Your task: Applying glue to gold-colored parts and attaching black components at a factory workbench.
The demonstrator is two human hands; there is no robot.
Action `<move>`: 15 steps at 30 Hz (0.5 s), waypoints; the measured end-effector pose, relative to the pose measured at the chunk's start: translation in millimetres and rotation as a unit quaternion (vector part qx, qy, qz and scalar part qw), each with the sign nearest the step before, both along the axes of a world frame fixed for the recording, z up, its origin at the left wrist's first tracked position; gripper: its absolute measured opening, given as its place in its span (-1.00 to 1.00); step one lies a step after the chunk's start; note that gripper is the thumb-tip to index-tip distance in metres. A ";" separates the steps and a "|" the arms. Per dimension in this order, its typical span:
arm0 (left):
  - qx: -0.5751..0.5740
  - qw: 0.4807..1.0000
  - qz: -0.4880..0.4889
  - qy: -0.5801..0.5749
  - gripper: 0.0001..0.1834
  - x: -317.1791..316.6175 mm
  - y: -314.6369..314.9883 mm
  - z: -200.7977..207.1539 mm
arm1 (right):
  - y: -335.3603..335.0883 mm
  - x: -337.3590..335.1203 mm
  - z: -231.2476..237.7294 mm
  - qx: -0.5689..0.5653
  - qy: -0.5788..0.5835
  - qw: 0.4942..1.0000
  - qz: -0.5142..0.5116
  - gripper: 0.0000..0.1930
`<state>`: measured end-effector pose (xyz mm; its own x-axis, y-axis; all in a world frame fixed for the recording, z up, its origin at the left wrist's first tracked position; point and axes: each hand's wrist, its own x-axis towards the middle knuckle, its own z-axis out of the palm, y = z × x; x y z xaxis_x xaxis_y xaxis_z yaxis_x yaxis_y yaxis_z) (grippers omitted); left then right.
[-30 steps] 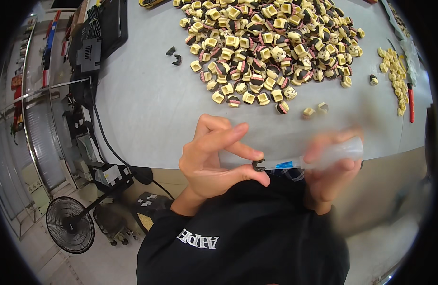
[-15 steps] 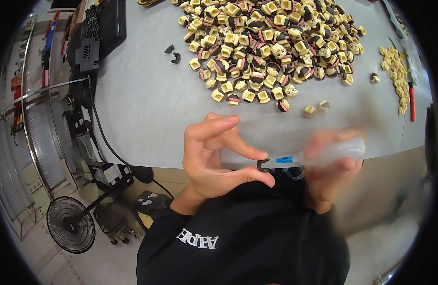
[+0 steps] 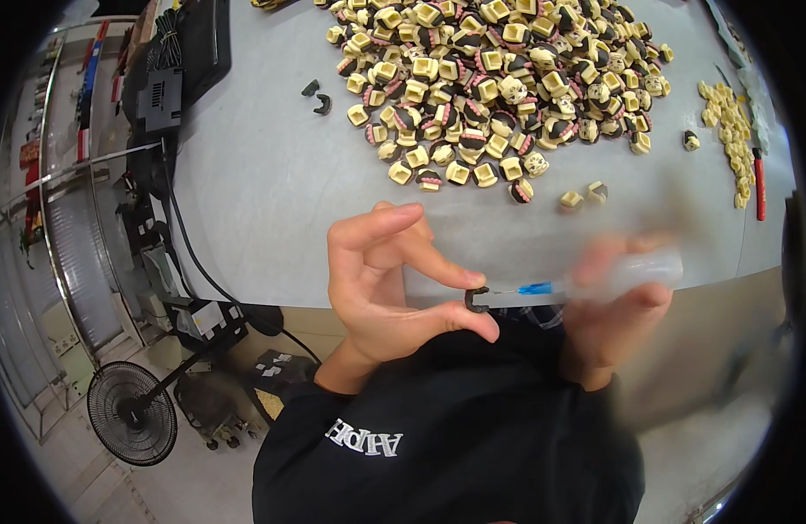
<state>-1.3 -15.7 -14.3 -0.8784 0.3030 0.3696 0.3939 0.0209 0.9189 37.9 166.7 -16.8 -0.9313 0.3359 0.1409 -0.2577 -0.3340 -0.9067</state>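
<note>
So we've got a grey table as the biggest thing here (image 3: 245,218), smooth and flat, its near edge running behind the hands. A big pile of parts (image 3: 446,67) takes up the far middle: chunky cream blocks with square hollows, rounded dark sections and bumpy pink rows. Off to the left there's a black fan (image 3: 132,414) with a round wire cage, standing below table level. Down front we're looking at a black top (image 3: 446,428) with white lettering.

The left hand (image 3: 381,288) pinches a small piece between thumb and a fingertip, other fingers bent up out of the way. The right hand (image 3: 602,327) is pretty blurred, but we can make out its fingers wrapped around a cloudy, see-through bottle (image 3: 652,269). That hand and bottle block our view of part of the table edge.

Over on the right sits a strip of small cream bits (image 3: 730,131), with a slim red handle (image 3: 760,185) just beside it. Two loose parts (image 3: 570,200) lie between the pile and the right hand. The pinched dark piece (image 3: 475,299) is C-shaped, opening toward the bottle's blue hub (image 3: 536,288). A thin needle (image 3: 506,292) points at its upper end; can't tell if they touch.

Versus half a second ago, the blue hub sits farther from the dark piece, and more needle shows.
</note>
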 end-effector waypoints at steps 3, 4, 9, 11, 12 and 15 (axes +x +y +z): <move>0.025 0.999 0.022 -0.031 0.00 3.3 0.5 0.3 | 9.0 0.2 -3.2 -0.001 0.023 0.999 -0.029 -0.58; 0.038 0.998 0.033 -0.046 0.01 4.6 0.7 1.2 | 12.6 -0.1 -2.3 0.011 0.028 0.998 -0.053 -0.61; 0.083 0.992 0.035 -0.088 0.04 4.2 3.0 4.5 | 35.5 -0.2 4.8 0.084 0.063 0.976 -0.191 -0.64; 0.082 0.985 0.067 -0.139 0.04 6.1 4.3 4.9 | 49.7 4.0 5.5 0.175 0.039 0.961 -0.210 -0.65; 0.080 0.980 0.080 -0.166 0.04 7.1 5.9 3.2 | 57.9 7.7 4.2 0.248 0.005 0.944 -0.217 -0.65; 0.071 0.980 0.082 -0.165 0.02 10.1 5.7 9.0 | 71.6 9.1 7.9 0.344 -0.032 0.912 -0.222 -0.63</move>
